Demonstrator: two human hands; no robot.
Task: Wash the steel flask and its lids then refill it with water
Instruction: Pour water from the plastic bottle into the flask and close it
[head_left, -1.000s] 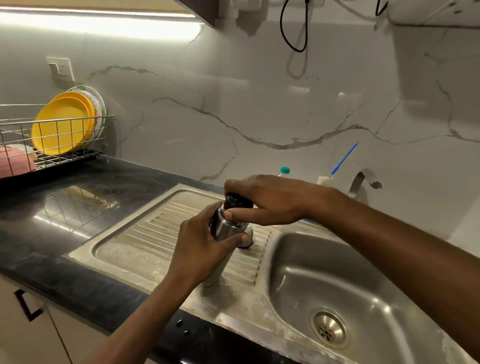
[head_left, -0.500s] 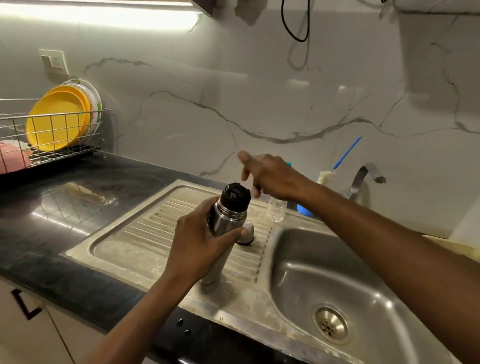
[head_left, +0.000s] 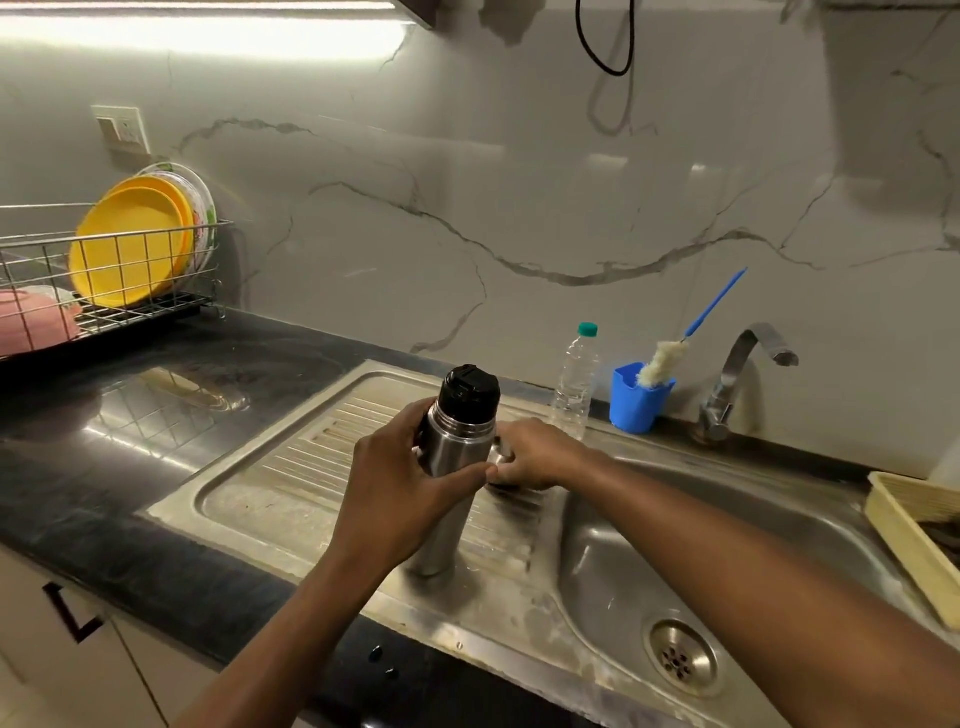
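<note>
Drainboard (head_left: 291, 493): flask (head_left: 457, 447) partly hides cap (head_left: 500, 453); bottle (head_left: 574, 379) behind

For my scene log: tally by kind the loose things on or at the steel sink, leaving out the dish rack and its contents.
Flask, black lid on, held by the left hand: 1
Steel cap, mostly hidden in the right hand: 1
Water bottle: 1
Blue cup: 1
Brush: 1
Basket: 1
Total: 6
</note>
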